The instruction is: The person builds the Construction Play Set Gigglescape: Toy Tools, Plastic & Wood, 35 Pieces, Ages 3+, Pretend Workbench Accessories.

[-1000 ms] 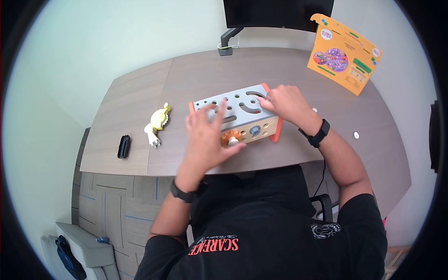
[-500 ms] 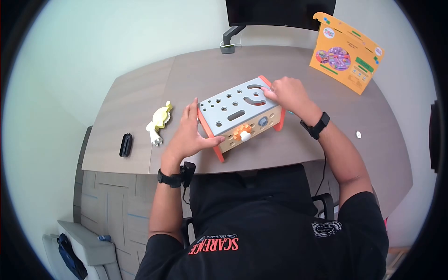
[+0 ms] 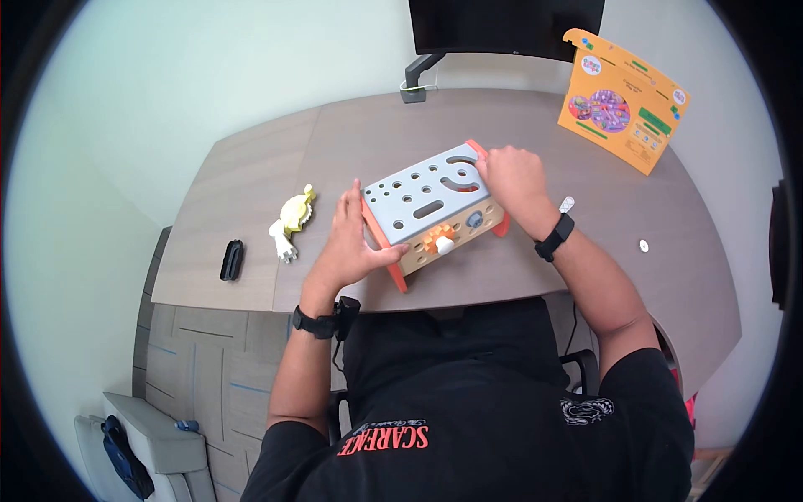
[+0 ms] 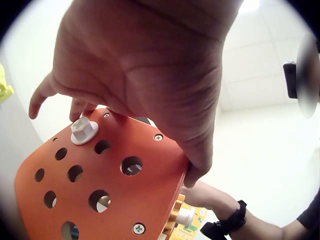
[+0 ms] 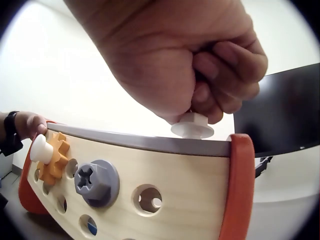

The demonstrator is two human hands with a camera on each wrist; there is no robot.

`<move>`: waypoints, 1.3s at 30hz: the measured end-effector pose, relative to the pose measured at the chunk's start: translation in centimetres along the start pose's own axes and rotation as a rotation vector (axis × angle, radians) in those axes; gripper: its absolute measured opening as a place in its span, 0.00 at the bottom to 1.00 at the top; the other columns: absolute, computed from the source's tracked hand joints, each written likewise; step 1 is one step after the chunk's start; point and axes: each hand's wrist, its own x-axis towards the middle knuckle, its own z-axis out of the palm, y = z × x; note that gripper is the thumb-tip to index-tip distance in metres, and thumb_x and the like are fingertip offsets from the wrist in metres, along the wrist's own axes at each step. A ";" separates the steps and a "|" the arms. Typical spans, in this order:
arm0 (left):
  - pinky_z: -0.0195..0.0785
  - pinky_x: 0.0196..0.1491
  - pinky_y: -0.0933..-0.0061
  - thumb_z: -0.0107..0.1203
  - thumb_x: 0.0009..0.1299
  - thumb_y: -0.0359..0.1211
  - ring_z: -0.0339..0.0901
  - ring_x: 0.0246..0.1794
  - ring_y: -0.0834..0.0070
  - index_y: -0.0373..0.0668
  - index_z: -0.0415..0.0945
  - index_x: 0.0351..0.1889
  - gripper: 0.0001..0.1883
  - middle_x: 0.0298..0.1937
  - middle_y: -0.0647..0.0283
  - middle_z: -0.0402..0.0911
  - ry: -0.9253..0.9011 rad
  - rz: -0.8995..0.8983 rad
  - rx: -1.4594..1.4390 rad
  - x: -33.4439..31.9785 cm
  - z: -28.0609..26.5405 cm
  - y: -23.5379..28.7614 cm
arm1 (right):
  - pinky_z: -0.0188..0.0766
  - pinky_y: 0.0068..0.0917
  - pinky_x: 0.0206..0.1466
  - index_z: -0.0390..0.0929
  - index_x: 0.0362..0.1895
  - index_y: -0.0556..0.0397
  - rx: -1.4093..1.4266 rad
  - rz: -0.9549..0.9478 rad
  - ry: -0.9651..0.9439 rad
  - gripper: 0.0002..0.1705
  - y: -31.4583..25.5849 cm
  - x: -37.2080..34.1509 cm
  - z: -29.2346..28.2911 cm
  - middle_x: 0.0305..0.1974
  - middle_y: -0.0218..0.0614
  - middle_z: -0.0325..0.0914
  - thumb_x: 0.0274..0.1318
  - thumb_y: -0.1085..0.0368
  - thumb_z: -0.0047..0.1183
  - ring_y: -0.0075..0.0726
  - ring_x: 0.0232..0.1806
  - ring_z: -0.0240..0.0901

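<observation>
A toy workbench point(image 3: 456, 202) with a grey perforated top, pale wooden sides and orange-red ends stands tilted across the desk. My left hand point(image 3: 341, 249) grips its left end, thumb on the front and fingers over the far edge. Over the right part of the top, my right hand point(image 3: 517, 180) pinches a white plastic bolt point(image 5: 192, 127) with curled fingers. An orange gear point(image 5: 56, 159) held by a white bolt point(image 5: 41, 149) and a grey bolt point(image 5: 98, 183) sit on the front side. Another white bolt point(image 4: 84, 131) pokes through the left end panel.
Left on the desk point(image 3: 368, 125) lie a yellow-and-white toy piece point(image 3: 294, 215) and a black case point(image 3: 232, 260). A white strip point(image 3: 567, 204) and a small white disc point(image 3: 643, 246) lie to the right. Behind stand an orange box point(image 3: 623, 109) and a monitor point(image 3: 506, 25).
My left hand has moved from above the workbench to its left end and taken hold. The workbench has turned, its left end now nearer me. My right hand stays at the right end, fingers more curled.
</observation>
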 end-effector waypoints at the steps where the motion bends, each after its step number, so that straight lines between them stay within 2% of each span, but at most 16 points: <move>1: 0.53 0.81 0.50 0.79 0.51 0.56 0.55 0.82 0.43 0.28 0.40 0.84 0.74 0.79 0.35 0.56 -0.001 -0.001 0.005 -0.1 0.0 0.1 | 0.82 0.42 0.30 0.88 0.25 0.52 -0.011 0.006 -0.009 0.27 -0.1 0.1 -0.1 0.22 0.45 0.84 0.71 0.48 0.53 0.50 0.25 0.86; 3: 0.53 0.81 0.50 0.79 0.51 0.59 0.54 0.82 0.43 0.29 0.39 0.85 0.76 0.80 0.36 0.55 -0.004 -0.002 0.014 -0.3 -0.1 0.3 | 0.82 0.40 0.30 0.88 0.24 0.49 -0.035 0.018 -0.026 0.27 -0.3 0.2 -0.4 0.22 0.42 0.85 0.71 0.46 0.53 0.48 0.27 0.87; 6: 0.56 0.78 0.50 0.77 0.54 0.63 0.55 0.81 0.43 0.28 0.38 0.85 0.76 0.81 0.37 0.53 -0.020 0.070 0.066 -0.8 -0.3 -1.3 | 0.80 0.43 0.27 0.87 0.22 0.52 0.005 -0.007 0.009 0.34 -0.4 0.0 -1.0 0.18 0.44 0.81 0.72 0.40 0.52 0.52 0.21 0.84; 9: 0.59 0.77 0.52 0.74 0.61 0.60 0.60 0.81 0.46 0.27 0.47 0.83 0.66 0.80 0.34 0.59 0.167 -0.039 -0.396 -0.5 -1.5 -4.9 | 0.83 0.39 0.33 0.89 0.30 0.52 0.025 0.035 -0.132 0.32 -1.7 -0.7 -4.9 0.26 0.40 0.86 0.70 0.37 0.54 0.47 0.31 0.88; 12: 0.71 0.69 0.54 0.71 0.66 0.56 0.77 0.69 0.46 0.23 0.70 0.70 0.49 0.66 0.31 0.77 0.358 -0.292 0.046 -0.6 -5.1 -7.3 | 0.84 0.41 0.46 0.89 0.43 0.55 0.385 -0.313 0.099 0.24 -1.5 -2.2 -3.6 0.38 0.45 0.88 0.71 0.45 0.57 0.49 0.44 0.87; 15: 0.81 0.57 0.55 0.74 0.63 0.53 0.86 0.53 0.43 0.26 0.84 0.51 0.36 0.49 0.36 0.87 0.206 -0.706 0.511 -0.5 -7.2 -11.7 | 0.76 0.41 0.66 0.87 0.55 0.55 0.542 -0.516 -0.044 0.20 -1.7 -3.5 -2.2 0.54 0.49 0.85 0.71 0.54 0.58 0.50 0.61 0.81; 18: 0.83 0.50 0.54 0.77 0.59 0.50 0.88 0.46 0.44 0.30 0.87 0.43 0.30 0.43 0.40 0.89 0.181 -0.727 0.632 -0.6 -7.1 -15.7 | 0.72 0.41 0.71 0.86 0.59 0.54 0.558 -0.465 -0.196 0.19 -2.1 -3.5 -1.8 0.54 0.51 0.86 0.71 0.58 0.57 0.53 0.63 0.80; 21: 0.83 0.51 0.53 0.79 0.55 0.47 0.89 0.48 0.46 0.31 0.87 0.45 0.29 0.44 0.40 0.89 0.218 -0.763 0.588 -0.3 -7.0 -17.7 | 0.73 0.43 0.71 0.86 0.59 0.55 0.561 -0.424 -0.232 0.19 -2.0 -3.4 -1.9 0.55 0.52 0.85 0.70 0.60 0.59 0.52 0.64 0.80; 24: 0.84 0.48 0.56 0.78 0.56 0.44 0.90 0.45 0.49 0.31 0.87 0.43 0.26 0.43 0.42 0.90 0.207 -0.800 0.543 0.4 -7.4 -18.6 | 0.73 0.43 0.70 0.86 0.59 0.55 0.577 -0.385 -0.286 0.19 -2.4 -3.4 -2.9 0.55 0.53 0.85 0.68 0.61 0.61 0.52 0.65 0.79; 27: 0.85 0.41 0.61 0.77 0.56 0.40 0.91 0.39 0.59 0.30 0.85 0.48 0.27 0.39 0.46 0.90 0.040 -0.896 0.357 1.7 -8.7 -17.9 | 0.74 0.43 0.69 0.87 0.58 0.55 0.552 -0.357 -0.286 0.19 -2.8 -3.5 -3.3 0.56 0.54 0.85 0.67 0.62 0.61 0.53 0.65 0.79; 30: 0.82 0.34 0.65 0.76 0.58 0.36 0.87 0.33 0.69 0.30 0.81 0.54 0.29 0.36 0.54 0.88 0.222 -0.658 0.042 2.8 -9.0 -17.9 | 0.75 0.43 0.69 0.87 0.58 0.54 0.544 -0.332 -0.291 0.19 -3.0 -3.6 -3.6 0.56 0.54 0.85 0.66 0.62 0.62 0.53 0.65 0.79; 31: 0.81 0.36 0.68 0.76 0.62 0.35 0.86 0.37 0.74 0.32 0.73 0.64 0.35 0.44 0.58 0.87 0.250 -0.580 -0.141 3.2 -9.2 -17.5 | 0.75 0.43 0.68 0.87 0.58 0.54 0.546 -0.329 -0.285 0.19 -2.9 -3.6 -3.5 0.57 0.54 0.84 0.66 0.62 0.62 0.53 0.65 0.79; 34: 0.81 0.44 0.71 0.74 0.67 0.37 0.86 0.45 0.74 0.35 0.67 0.70 0.37 0.55 0.59 0.83 0.447 -0.289 -0.516 4.9 -8.6 -11.2 | 0.75 0.43 0.67 0.87 0.57 0.53 0.557 -0.328 -0.268 0.19 -3.0 -3.7 -3.4 0.57 0.53 0.84 0.65 0.62 0.62 0.53 0.65 0.79; 37: 0.81 0.51 0.71 0.72 0.70 0.33 0.85 0.51 0.73 0.38 0.63 0.73 0.37 0.63 0.59 0.79 0.331 -0.125 -0.608 6.2 -8.3 -5.2 | 0.76 0.43 0.66 0.88 0.57 0.52 0.574 -0.333 -0.244 0.18 -2.8 -3.9 -3.1 0.57 0.52 0.85 0.65 0.62 0.63 0.53 0.65 0.79; 39: 0.82 0.52 0.71 0.69 0.71 0.28 0.85 0.50 0.74 0.40 0.64 0.73 0.35 0.63 0.60 0.80 0.232 -0.018 -0.659 7.0 -7.3 -3.6 | 0.76 0.43 0.65 0.88 0.57 0.51 0.581 -0.334 -0.226 0.18 -2.8 -3.9 -2.8 0.57 0.51 0.85 0.65 0.62 0.63 0.53 0.65 0.80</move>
